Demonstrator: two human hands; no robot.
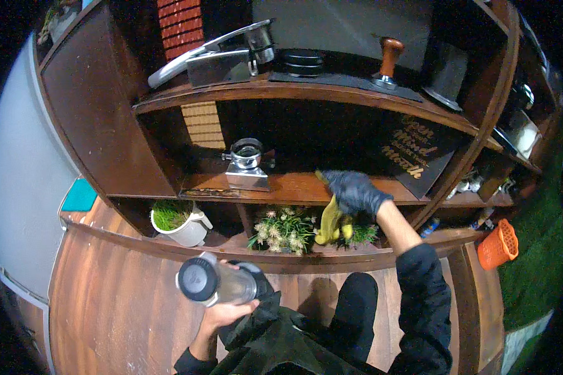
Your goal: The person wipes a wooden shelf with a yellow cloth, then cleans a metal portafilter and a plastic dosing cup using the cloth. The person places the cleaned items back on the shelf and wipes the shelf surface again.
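My bare left hand (pixel 227 313) is wrapped around a clear jar-like container (pixel 234 285) with a round black lid, tilted in front of my lap. A black glove covers my right hand (pixel 356 190), which grips a yellow cloth (pixel 329 222) at the front edge of the wooden middle shelf (pixel 295 185). Part of the cloth lies on the board and the rest hangs over the edge. To its left, a metal portafilter head (pixel 247 153) rests on a small shiny metal stand (pixel 247 179). A dark sign (pixel 415 154) with gold lettering leans at the shelf's right end.
On the upper shelf are a long-handled portafilter (pixel 211 47), a black round puck-shaped tool (pixel 303 63) and a wooden-handled tamper (pixel 390 61). Below stand a white pot of grass (pixel 183 227) and a flowering plant (pixel 281 232). An orange basket (pixel 497 246) sits at right.
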